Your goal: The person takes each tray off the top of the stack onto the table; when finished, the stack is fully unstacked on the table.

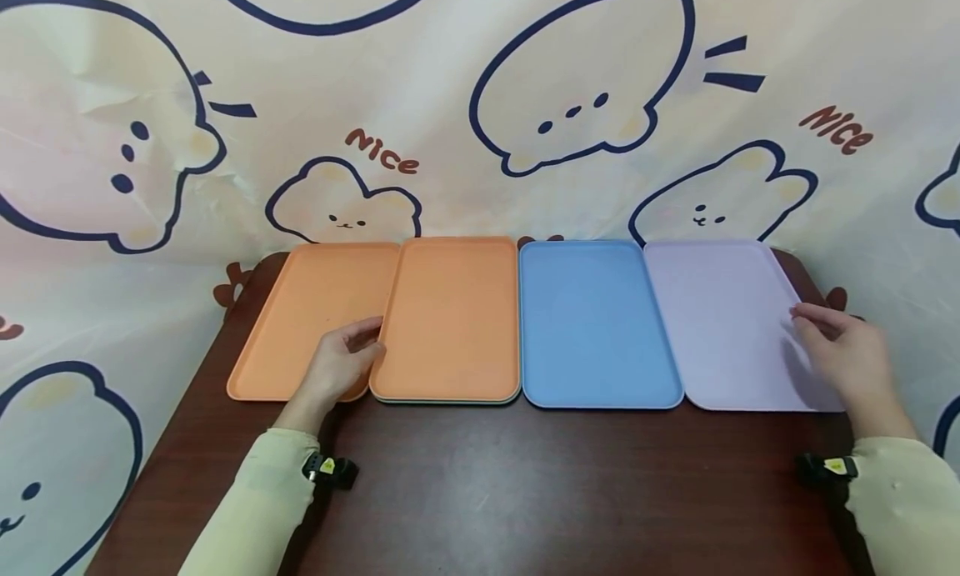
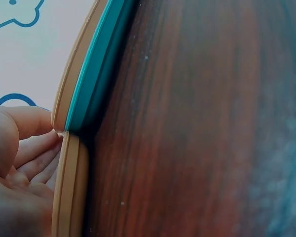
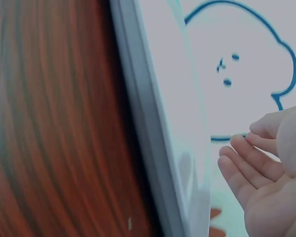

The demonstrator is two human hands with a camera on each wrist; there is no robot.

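Head view had the stacked orange tray (image 1: 453, 322) just right of the left hand (image 1: 341, 361), fingers at its edge (couldn't tell if pinching), and the lilac tray (image 1: 720, 326) left of the right hand (image 1: 851, 351), fingers relaxed.

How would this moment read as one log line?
left hand: touching stacked orange tray, left edge | right hand: near purple tray, right edge | blue tray: between those trays | green tray: beneath stacked orange tray
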